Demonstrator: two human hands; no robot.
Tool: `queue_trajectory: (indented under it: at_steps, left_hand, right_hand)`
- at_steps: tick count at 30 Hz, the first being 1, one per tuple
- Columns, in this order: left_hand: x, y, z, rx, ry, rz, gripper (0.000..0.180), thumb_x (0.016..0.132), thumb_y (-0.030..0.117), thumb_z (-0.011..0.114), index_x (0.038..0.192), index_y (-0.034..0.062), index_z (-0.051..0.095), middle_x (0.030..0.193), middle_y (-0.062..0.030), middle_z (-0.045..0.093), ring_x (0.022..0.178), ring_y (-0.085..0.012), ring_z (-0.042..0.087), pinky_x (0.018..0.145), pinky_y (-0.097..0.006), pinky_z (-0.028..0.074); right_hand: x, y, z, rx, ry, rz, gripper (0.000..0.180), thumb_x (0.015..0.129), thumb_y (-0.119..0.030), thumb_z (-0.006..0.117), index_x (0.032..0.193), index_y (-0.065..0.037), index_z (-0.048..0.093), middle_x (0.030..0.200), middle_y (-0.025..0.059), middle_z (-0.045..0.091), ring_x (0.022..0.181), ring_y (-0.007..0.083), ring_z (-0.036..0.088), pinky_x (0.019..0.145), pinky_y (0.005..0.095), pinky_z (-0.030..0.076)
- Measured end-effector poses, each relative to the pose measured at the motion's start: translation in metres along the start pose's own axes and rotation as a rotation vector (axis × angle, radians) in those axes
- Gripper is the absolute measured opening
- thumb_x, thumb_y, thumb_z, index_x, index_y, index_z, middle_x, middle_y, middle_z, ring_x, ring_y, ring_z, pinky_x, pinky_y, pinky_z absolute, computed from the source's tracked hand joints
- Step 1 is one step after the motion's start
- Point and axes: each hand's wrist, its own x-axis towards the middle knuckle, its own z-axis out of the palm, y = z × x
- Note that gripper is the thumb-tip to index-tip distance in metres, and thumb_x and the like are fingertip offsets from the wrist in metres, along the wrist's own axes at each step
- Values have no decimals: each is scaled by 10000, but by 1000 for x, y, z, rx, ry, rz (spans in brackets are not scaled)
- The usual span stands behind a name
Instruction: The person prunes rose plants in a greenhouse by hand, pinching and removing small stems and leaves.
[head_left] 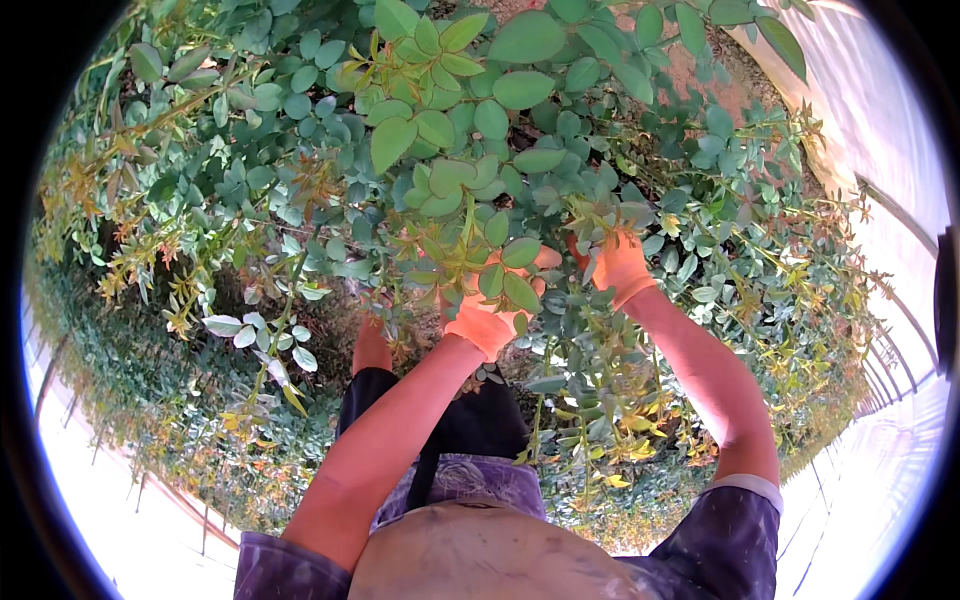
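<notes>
both our hands are up in the leafy bush (430, 150): left hand (490, 310) clenched around a green stem (470, 235) to steady it, right hand (615, 265) pinching a neighbouring shoot (590, 215).

Single view only: head-worn fisheye, looking steeply down past the person's chest and legs, picture upright, not mirrored. Black circular rim all round; straight lines bow near it, see the pale greenhouse wall (880, 130) at 2 o'clock. Close range: leafy plant (440, 150) fills 9 through 1 o'clock right up to the lens. Forearms enter from 6 o'clock; left hand (490, 305) and right hand (618, 265) sit just right of centre, near. No second view to overlap.
</notes>
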Motion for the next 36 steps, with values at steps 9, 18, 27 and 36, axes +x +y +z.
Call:
queue_trajectory:
  at_steps: [9, 18, 27, 36]
  left_hand:
    - [-30, 3, 9, 265, 35, -223, 440, 897, 226, 696, 1280, 54, 564, 1074, -51, 673, 936, -156, 650, 789, -305, 513]
    - [-26, 16, 21, 466, -262, -220, 368, 953, 339, 649, 1227, 95, 615, 1120, -47, 654, 914, -150, 677, 744, -293, 547]
    - [-7, 15, 0, -284, 2, -843, 302, 954, 200, 636, 1195, 27, 582, 1097, -94, 668, 1053, -253, 668, 743, -367, 569]
    - [1, 16, -39, -334, -323, -877, 275, 926, 261, 671, 1111, 57, 665, 1049, -51, 656, 926, -178, 653, 759, -333, 515]
  right_hand:
    - [-59, 11, -71, 674, 173, 332, 233, 865, -152, 675, 1075, -50, 678, 830, 78, 699, 742, 164, 647, 707, 315, 519]
    - [-140, 16, -70, 330, 343, 171, 279, 795, -80, 666, 1073, -66, 647, 846, 190, 689, 765, 391, 649, 666, 452, 511]
    - [-219, 46, -43, 35, 152, 315, 374, 813, -200, 731, 1166, -156, 616, 884, 84, 700, 819, 317, 650, 825, 428, 498]
    - [-208, 44, -34, 61, 154, 257, 421, 795, -173, 748, 1185, -139, 593, 919, 100, 700, 856, 323, 661, 810, 451, 502]
